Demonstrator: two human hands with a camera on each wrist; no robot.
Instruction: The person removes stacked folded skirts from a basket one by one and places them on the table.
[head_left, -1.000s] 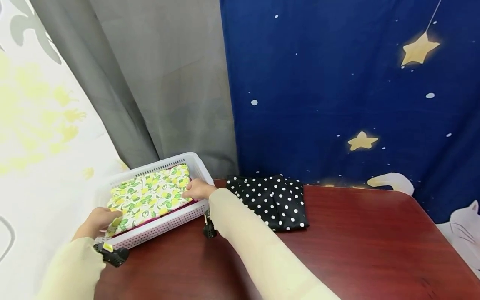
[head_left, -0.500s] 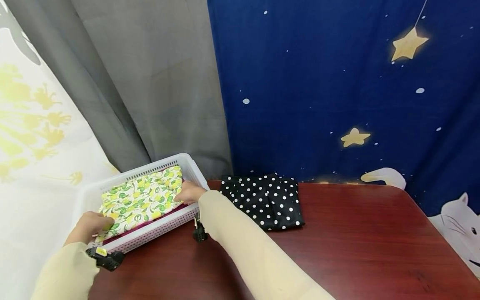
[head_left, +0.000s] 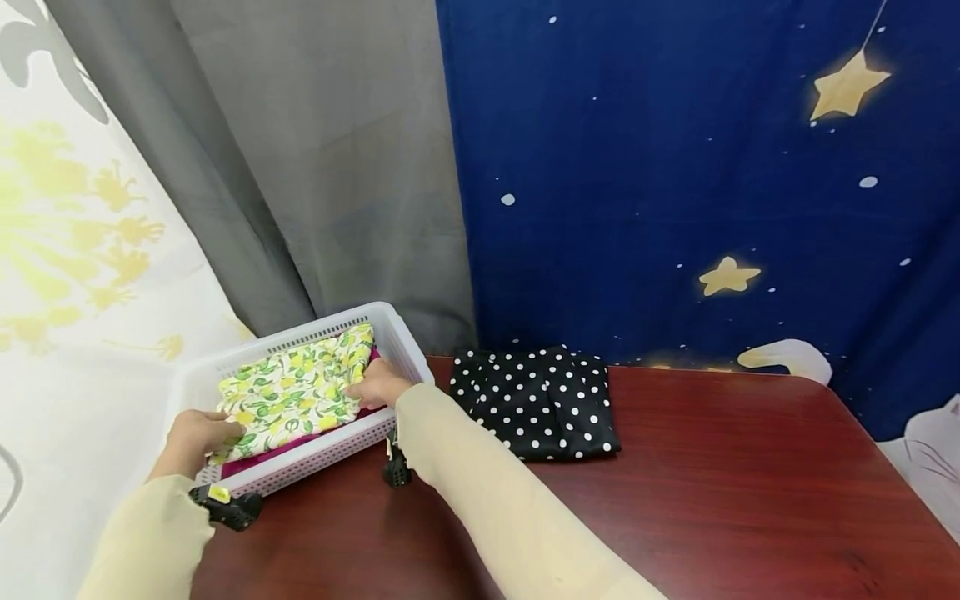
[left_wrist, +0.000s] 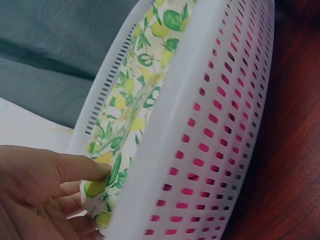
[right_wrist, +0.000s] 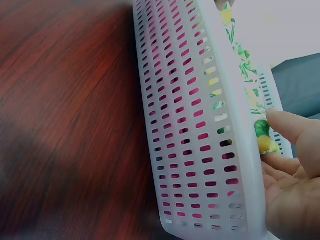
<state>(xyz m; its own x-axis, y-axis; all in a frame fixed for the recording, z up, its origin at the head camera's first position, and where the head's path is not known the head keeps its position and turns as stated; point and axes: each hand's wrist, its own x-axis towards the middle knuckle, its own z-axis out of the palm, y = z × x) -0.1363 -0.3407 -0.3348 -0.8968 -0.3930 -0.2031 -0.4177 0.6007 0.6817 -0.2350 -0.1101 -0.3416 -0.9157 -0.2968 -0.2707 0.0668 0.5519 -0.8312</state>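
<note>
A folded cloth with a lemon print point(head_left: 288, 392) lies in the white plastic basket point(head_left: 322, 457), on top of a magenta cloth point(head_left: 258, 460) that shows along the front and right. My left hand point(head_left: 197, 437) pinches the lemon cloth's left end, thumb on top and fingers underneath, as the left wrist view shows. At the other end, inside the basket's right wall, my right hand point(head_left: 381, 385) holds the cloth's edge between thumb and fingers point(right_wrist: 282, 162). The lemon cloth is slightly rumpled near the right hand. Through the basket's slots the magenta cloth point(left_wrist: 187, 191) is visible.
A folded black cloth with white polka dots point(head_left: 536, 404) lies right of the basket on the reddish-brown table point(head_left: 750, 475). Behind hang a grey curtain point(head_left: 337, 167) and a blue star-printed curtain point(head_left: 600, 167). White printed fabric point(head_left: 90, 375) borders the left side.
The right hand has shifted slightly left with the lemon cloth's right end, and more magenta shows at the front and right. The head view swung a little and came back.
</note>
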